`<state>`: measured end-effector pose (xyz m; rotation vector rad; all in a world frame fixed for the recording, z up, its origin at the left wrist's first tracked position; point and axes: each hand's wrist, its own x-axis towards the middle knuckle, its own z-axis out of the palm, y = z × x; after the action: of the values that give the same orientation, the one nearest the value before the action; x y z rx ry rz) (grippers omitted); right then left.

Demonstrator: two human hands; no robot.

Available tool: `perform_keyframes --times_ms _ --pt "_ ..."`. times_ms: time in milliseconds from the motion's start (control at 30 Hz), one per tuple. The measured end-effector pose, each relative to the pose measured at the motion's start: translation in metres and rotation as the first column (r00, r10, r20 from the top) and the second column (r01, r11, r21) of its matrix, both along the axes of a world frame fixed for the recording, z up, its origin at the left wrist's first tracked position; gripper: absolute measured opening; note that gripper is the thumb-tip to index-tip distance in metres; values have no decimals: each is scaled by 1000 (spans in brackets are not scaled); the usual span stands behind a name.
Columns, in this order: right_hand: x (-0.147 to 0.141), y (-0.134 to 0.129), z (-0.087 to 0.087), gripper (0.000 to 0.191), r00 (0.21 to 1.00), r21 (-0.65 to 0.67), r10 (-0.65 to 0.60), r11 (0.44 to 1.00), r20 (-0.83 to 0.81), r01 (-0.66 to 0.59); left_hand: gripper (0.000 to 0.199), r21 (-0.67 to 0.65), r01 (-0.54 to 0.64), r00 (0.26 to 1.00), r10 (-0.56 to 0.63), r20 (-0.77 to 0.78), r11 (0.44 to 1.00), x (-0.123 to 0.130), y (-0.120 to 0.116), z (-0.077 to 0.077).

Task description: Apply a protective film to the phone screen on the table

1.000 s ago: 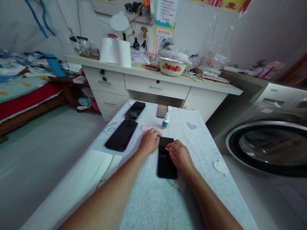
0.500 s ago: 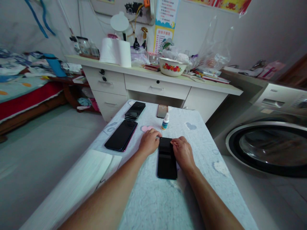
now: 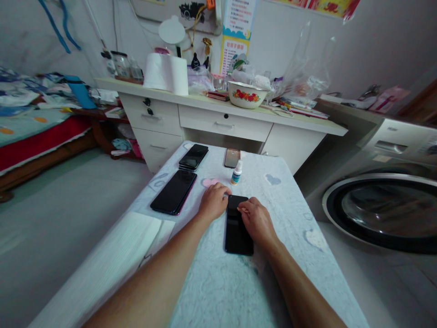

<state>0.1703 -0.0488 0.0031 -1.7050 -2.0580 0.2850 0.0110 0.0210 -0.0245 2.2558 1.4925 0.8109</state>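
A black smartphone (image 3: 239, 234) lies face up on the cloth-covered table, long side pointing away from me. My left hand (image 3: 214, 200) rests at its upper left corner, thumb and forefinger curled against the edge and holding it. Over the upper right part of the screen is my right hand (image 3: 257, 218), its fingertips pinched together and touching the glass. Whatever sits in that pinch is too small to make out. Just beyond the phone stands a small white spray bottle (image 3: 236, 173) with a blue label.
Stacked phones (image 3: 174, 191) lie to the left, with more dark phones (image 3: 193, 156) behind them. A brownish phone or case (image 3: 232, 157) is at the far end. White paper sheets (image 3: 136, 237) cover the left edge. Beyond are a desk (image 3: 225, 119) and, right, a washing machine (image 3: 392, 182).
My right hand has slid a little leftward, from the phone's right edge onto its screen. My left hand stays at the corner, and the phone keeps its place.
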Motion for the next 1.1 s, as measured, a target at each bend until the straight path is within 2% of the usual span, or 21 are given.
perform_keyframes --times_ms 600,767,1100 --pt "-13 -7 6 23 990 -24 143 989 1 -143 24 1 -20 1000 20 -6 1000 0 -1 1" --pt "-11 1 3 21 996 10 85 996 32 -86 24 6 -13 1000 13 -11 1000 -1 0 0" --pt "13 18 -2 22 987 69 -151 987 59 147 25 2 -1 1000 1 -7 1000 -3 0 0"
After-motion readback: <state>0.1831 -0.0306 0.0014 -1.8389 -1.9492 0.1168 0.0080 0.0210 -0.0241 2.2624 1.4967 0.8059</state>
